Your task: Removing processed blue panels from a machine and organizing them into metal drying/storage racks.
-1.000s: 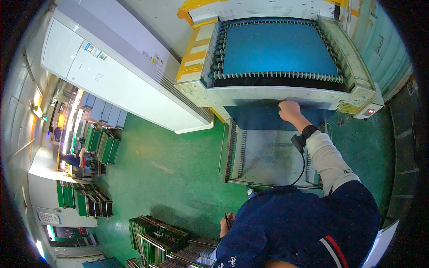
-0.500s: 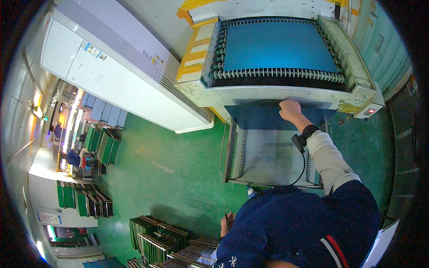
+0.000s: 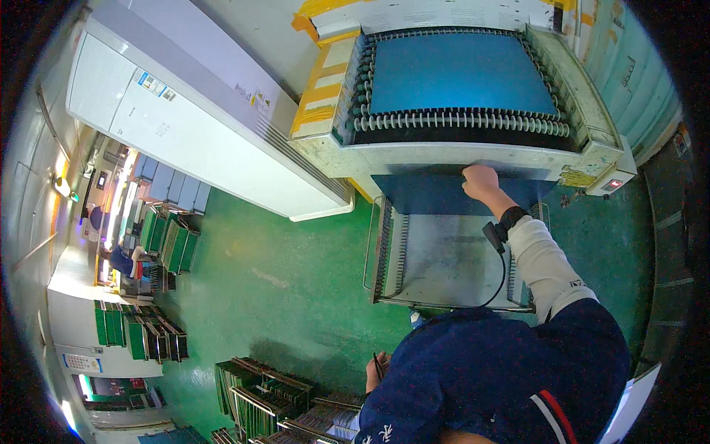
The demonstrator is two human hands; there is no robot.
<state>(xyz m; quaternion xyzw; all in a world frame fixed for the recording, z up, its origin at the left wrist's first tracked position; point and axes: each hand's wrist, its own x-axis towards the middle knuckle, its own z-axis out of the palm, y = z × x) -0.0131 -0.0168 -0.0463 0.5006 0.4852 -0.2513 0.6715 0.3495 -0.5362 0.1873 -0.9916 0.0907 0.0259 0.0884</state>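
My right hand [image 3: 481, 183] is closed at the upper edge of a dark blue panel [image 3: 421, 194], its fingers curled and partly hidden. The panel stands at the far end of a slotted metal rack [image 3: 381, 255], just below the front of a roller machine [image 3: 451, 155]. On the machine's rollers lies a flat bright blue panel [image 3: 462, 78]. My left hand [image 3: 373, 372] is low by my body, near racks of boards; a thin dark strap or cord crosses it. My sleeve hides most of that hand, and its fingers cannot be made out.
A tall white cabinet-like unit [image 3: 200, 126] stands left of the machine. Racks of green-edged boards [image 3: 259, 396] are at the lower left, with more racks [image 3: 174, 240] farther off. A co-worker [image 3: 122, 260] is at the far left. A black cord [image 3: 501, 285] hangs from my right wrist.
The bright blue panel on the rollers has shifted slightly away from me. My right hand and the dark blue panel stay where they were.
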